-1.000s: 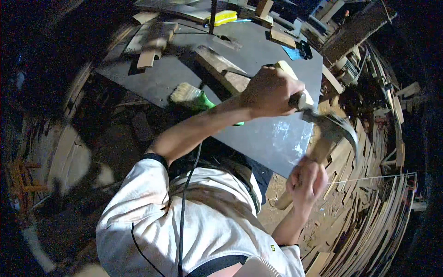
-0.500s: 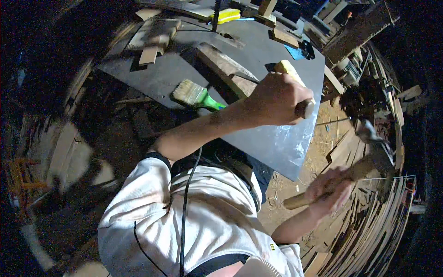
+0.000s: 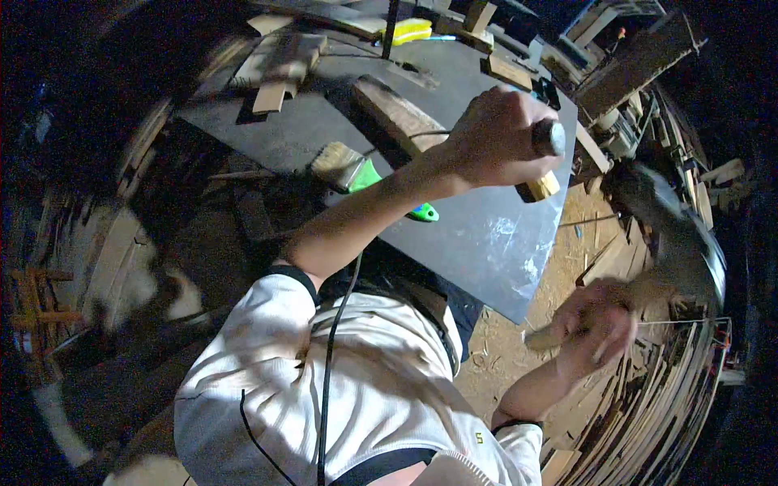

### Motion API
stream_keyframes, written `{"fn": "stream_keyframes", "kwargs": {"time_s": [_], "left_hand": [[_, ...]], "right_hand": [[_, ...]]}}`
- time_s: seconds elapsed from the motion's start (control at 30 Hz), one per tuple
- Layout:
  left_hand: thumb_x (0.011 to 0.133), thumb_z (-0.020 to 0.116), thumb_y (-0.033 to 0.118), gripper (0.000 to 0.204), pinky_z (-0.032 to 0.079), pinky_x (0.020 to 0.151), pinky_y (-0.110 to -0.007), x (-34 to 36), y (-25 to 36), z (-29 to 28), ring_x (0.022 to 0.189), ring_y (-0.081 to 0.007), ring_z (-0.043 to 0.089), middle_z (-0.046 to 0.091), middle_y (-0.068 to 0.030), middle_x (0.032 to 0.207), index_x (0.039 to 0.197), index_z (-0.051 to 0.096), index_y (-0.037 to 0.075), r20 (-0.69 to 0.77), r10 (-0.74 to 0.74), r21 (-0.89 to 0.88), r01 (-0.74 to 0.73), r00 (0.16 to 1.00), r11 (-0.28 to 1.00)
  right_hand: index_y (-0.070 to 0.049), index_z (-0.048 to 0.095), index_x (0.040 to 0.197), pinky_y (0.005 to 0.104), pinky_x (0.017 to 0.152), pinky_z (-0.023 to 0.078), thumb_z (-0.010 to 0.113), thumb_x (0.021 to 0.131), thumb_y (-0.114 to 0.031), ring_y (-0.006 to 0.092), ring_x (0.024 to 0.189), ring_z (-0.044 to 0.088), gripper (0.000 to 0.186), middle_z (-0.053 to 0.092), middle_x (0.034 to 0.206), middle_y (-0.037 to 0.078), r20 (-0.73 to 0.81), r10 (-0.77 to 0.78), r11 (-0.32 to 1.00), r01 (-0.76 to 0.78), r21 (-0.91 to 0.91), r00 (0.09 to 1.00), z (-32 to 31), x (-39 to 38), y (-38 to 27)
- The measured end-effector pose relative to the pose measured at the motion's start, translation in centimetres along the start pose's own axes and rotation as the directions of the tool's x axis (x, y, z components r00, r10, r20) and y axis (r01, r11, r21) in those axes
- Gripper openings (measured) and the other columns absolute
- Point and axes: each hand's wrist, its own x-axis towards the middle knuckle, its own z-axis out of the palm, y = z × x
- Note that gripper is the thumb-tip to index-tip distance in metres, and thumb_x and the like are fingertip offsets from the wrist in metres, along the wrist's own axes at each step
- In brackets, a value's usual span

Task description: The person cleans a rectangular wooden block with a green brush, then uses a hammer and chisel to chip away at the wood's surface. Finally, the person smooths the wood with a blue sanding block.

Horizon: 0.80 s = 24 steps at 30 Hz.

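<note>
My left hand (image 3: 504, 139) is a fist above the metal table (image 3: 478, 243), gripping a short wooden piece. The piece's dark round end (image 3: 550, 138) points up towards me; a pale yellow end (image 3: 540, 188) sticks out below the fist. Off to the right, my right hand (image 3: 596, 324) is closed around the wooden handle of a hammer-like tool (image 3: 673, 243). Motion smears its metal head, so its exact shape is unclear. Under and beside my left forearm lies a paintbrush (image 3: 356, 174) with pale bristles and a green handle. Behind it rests a long wood block (image 3: 397, 109).
Flat boards (image 3: 284, 69) lie at the table's far left. A yellow object (image 3: 407, 31) and wood offcuts (image 3: 509, 71) line the back. Shavings cover the floor (image 3: 494, 348); stacked wood strips (image 3: 656, 405) stand at the right. A black cable (image 3: 328, 389) runs down my shirt.
The wooden piece has turned in my left hand: its yellow end, formerly at the top, now points down. The hammer-like tool has swung slightly right, and its head is more blurred.
</note>
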Motion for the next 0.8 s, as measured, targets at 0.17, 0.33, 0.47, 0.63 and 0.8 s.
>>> {"fn": "stream_keyframes", "kwargs": {"time_s": [0.17, 0.33, 0.47, 0.63, 0.8], "left_hand": [[0.069, 0.075, 0.025, 0.025, 0.051, 0.061, -0.046, -0.5, -0.4, -0.4, 0.065, -0.0399, 0.063, 0.060, -0.0166, 0.066, 0.074, 0.058, 0.007, 0.188, 0.009, 0.027, -0.014, 0.982, 1.000], [0.069, 0.077, 0.021, 0.023, 0.053, 0.061, -0.043, -1.4, 0.1, 0.6, 0.065, -0.0365, 0.066, 0.062, -0.0154, 0.067, 0.074, 0.060, 0.006, 0.130, -0.042, 0.071, 0.033, 0.991, 0.997], [0.070, 0.077, 0.021, 0.023, 0.053, 0.061, -0.043, -1.5, 0.0, 0.8, 0.064, -0.0365, 0.066, 0.063, -0.0147, 0.067, 0.073, 0.060, 0.006, 0.118, -0.046, 0.114, 0.032, 0.992, 0.993], [0.071, 0.075, 0.019, 0.017, 0.054, 0.063, -0.042, -1.4, -0.2, 0.5, 0.068, -0.0361, 0.067, 0.066, -0.0155, 0.073, 0.080, 0.067, 0.008, 0.163, -0.041, 0.126, 0.020, 0.986, 0.992], [0.072, 0.075, 0.018, 0.017, 0.054, 0.063, -0.041, -1.2, -0.8, 0.2, 0.067, -0.0364, 0.067, 0.066, -0.0153, 0.071, 0.082, 0.067, 0.008, 0.139, -0.016, 0.150, -0.005, 0.990, 0.989]], "right_hand": [[-0.002, 0.056, 0.104, 0.0245, 0.040, 0.037, 0.055, 0.101, -0.035, 0.0164, 0.047, 0.049, 0.034, 0.058, 0.073, 0.011, 0.162, 0.481, 0.766, -0.323, -0.556, 0.861, 2.8, 1.6, -2.1], [-0.006, 0.052, 0.096, 0.0267, 0.038, 0.034, 0.054, 0.097, -0.050, 0.0126, 0.044, 0.044, 0.044, 0.053, 0.065, 0.006, -0.004, 0.019, 0.964, -0.017, 0.265, 1.000, 2.0, -1.0, 1.0], [-0.007, 0.056, 0.092, 0.0316, 0.040, 0.038, 0.048, 0.098, -0.053, 0.0166, 0.045, 0.045, 0.047, 0.055, 0.063, 0.004, -0.041, 0.313, 0.820, -0.292, -0.493, 0.949, 2.2, 0.7, -0.8], [-0.006, 0.059, 0.092, 0.0274, 0.043, 0.038, 0.048, 0.099, -0.049, 0.0124, 0.046, 0.046, 0.045, 0.054, 0.062, 0.002, -0.190, 0.066, 0.998, -0.066, 0.008, 0.980, 2.1, 0.1, 0.8], [-0.003, 0.057, 0.091, 0.0232, 0.043, 0.036, 0.053, 0.102, -0.032, 0.0059, 0.050, 0.047, 0.031, 0.051, 0.062, -0.001, -0.131, 0.043, 0.997, -0.035, 0.068, 0.990, 2.4, -0.7, 2.3]]}}
